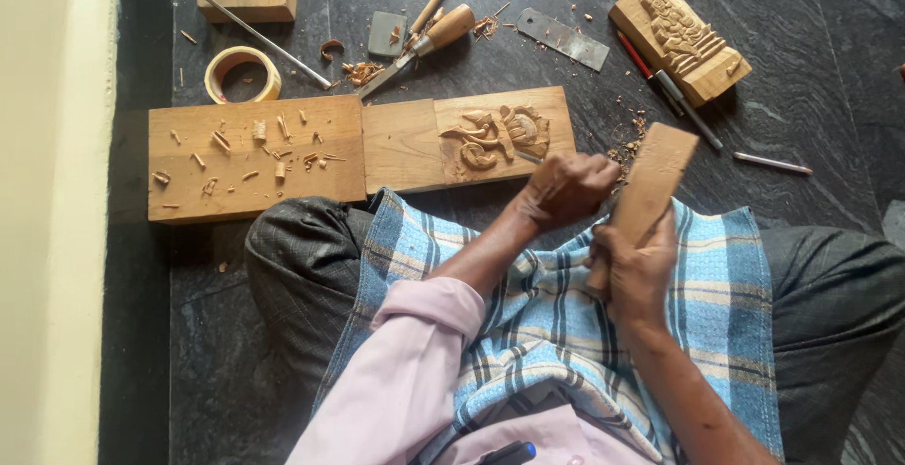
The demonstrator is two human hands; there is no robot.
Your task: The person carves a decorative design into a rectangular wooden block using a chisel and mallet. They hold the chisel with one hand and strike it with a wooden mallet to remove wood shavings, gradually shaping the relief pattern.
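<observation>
Carved wooden panel (468,139), a pale rectangular board with a raised relief figure cut into its right half, lies flat on the dark stone floor (801,69) just beyond the person's knees. Going from the left: a roll of cream masking tape (242,74) sits on the floor, with a thin metal rod (269,42) slanting past it. Below the tape a plain rectangular wooden board (255,158) strewn with small wood chips butts against the carved panel's left end. Above the panel rest a wooden-handled chisel (419,48), a small grey sharpening stone (386,33) and a flat grey metal blade (562,38).

A blue and white checked cloth (556,323) covers the person's lap. The left hand (566,190), reaching across from a pale pink sleeve (405,371), is curled closed at the panel's lower right corner; what it grips is hidden beneath the knuckles, so I cannot tell the tool. The right hand (636,272) is wrapped tight around the lower part of a flat, oblong wooden mallet block (653,187), held tilted with its upper end just beside the left hand.

Farther right lies another carved wooden block (679,39), set at an angle, with a red pencil (636,55) and a dark pen (688,108) alongside it, and a white pencil (773,162) apart.
</observation>
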